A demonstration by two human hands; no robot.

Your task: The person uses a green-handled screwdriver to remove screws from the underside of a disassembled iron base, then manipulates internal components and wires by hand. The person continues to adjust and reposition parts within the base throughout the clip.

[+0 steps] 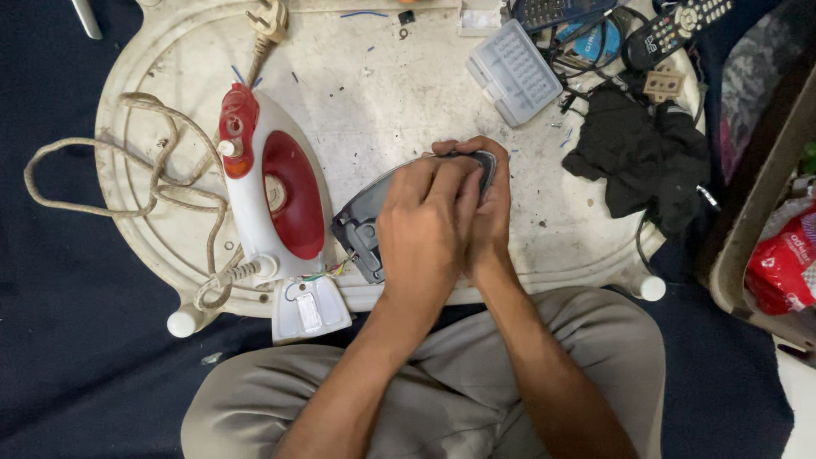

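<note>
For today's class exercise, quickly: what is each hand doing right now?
Left hand: closed over the grey iron base, pressing on it.
Right hand: fingers curled around the iron base's far edge, holding it.

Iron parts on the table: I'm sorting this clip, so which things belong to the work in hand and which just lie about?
In hand: grey soleplate, left hand, right hand, red-and-white iron body, cord.
Lying about: grey plastic case, black cloth, remote controls.
</note>
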